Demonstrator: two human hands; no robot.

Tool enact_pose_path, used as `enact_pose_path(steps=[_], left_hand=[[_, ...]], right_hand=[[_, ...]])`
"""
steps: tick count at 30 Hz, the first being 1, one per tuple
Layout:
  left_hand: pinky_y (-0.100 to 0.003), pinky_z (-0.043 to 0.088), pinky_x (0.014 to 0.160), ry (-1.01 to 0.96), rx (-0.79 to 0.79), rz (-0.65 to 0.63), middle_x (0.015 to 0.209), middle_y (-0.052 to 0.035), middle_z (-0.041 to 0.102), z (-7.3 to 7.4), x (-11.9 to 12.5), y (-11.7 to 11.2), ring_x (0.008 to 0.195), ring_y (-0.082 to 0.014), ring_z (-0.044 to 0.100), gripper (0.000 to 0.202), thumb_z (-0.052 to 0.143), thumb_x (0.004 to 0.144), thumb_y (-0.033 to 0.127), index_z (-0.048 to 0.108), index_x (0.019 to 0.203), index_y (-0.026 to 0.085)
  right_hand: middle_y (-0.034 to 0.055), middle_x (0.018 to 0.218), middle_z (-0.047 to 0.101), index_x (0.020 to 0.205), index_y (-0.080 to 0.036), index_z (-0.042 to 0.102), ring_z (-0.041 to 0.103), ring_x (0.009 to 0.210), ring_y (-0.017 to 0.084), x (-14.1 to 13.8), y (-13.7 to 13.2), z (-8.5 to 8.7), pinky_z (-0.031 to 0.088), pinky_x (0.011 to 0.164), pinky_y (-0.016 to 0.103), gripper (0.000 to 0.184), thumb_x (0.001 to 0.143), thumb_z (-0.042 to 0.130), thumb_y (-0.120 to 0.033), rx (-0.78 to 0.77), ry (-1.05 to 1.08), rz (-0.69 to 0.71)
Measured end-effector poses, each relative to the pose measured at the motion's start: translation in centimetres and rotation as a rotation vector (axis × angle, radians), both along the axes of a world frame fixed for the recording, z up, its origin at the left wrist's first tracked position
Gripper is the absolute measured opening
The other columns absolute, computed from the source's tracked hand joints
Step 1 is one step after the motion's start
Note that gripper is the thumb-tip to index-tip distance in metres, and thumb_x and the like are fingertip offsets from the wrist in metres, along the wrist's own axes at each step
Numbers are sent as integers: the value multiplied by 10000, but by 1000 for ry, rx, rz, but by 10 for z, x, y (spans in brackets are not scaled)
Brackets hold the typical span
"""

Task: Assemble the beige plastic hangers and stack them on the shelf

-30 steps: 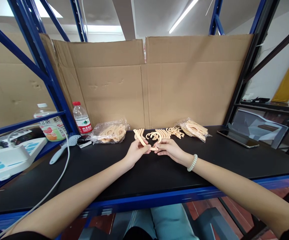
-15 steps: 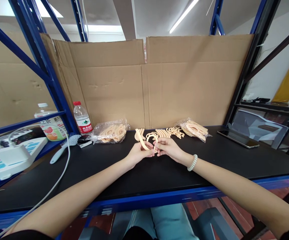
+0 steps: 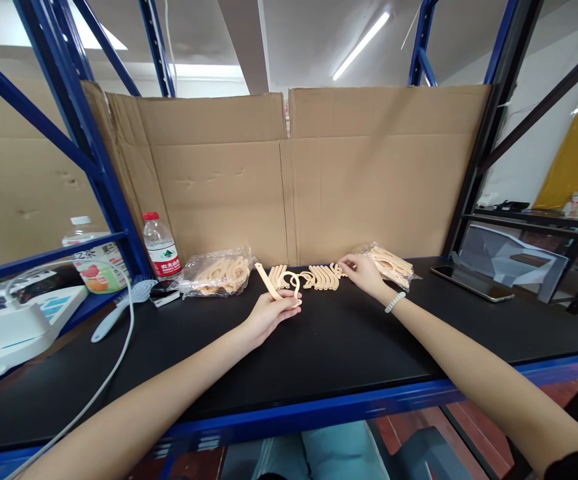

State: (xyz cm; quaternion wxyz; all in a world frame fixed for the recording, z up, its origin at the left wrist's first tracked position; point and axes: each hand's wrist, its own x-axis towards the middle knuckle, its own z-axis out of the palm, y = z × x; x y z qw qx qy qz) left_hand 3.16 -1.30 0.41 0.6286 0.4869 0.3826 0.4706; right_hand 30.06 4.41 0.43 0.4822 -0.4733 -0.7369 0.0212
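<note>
My left hand (image 3: 267, 313) rests on the black table (image 3: 319, 347) and pinches a joined beige plastic piece (image 3: 279, 289), a straight arm with a curved hook on it. My right hand (image 3: 363, 272) reaches to the back of the table, its fingertips closed on small beige parts (image 3: 345, 269) beside a clear bag of parts (image 3: 391, 262). Whether it grips one is unclear. A row of loose beige hooks (image 3: 313, 276) lies between the hands. A white bead bracelet (image 3: 395, 301) sits on my right wrist.
Another clear bag of beige parts (image 3: 217, 273) lies at the back left, beside a water bottle (image 3: 161, 247) and a hairbrush (image 3: 116, 312). A phone (image 3: 470, 283) lies at the right. A white cable (image 3: 103, 373) crosses the left side. Cardboard (image 3: 289, 173) walls the back.
My right hand has let go of the piece and moved away to the back right, onto the small parts by the bag. My left hand keeps the joined piece. The camera tilted slightly.
</note>
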Motion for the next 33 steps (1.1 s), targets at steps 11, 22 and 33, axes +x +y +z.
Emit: enact_pose_path(steps=[11,22,33], left_hand=[[-260,577,791,41,41,-3,887,-73,709,-2,2,-1,702,-113,669,122,795,680,131,732,783,109],[-285,572,801,65,84,-30,881,-73,703,-5,1,1,708,-121,669,169,806,674,184,733,808,111],[-232,562,758,72,69,-17,844,-58,697,-4,2,-1,710,-110,668,125,778,697,147,733,807,108]], right_hand=[[94,1022,644,985,-175,687,515,992,239,-36,1,-21,394,874,358,175,945,520,-210,149,-646,115],[98,953,618,923,-150,649,500,917,228,-48,9,-21,395,835,337,126,932,526,-176,148,-705,58],[95,1003,612,903,-183,667,531,964,233,-44,11,-21,429,881,379,148,927,521,-172,138,-502,183]])
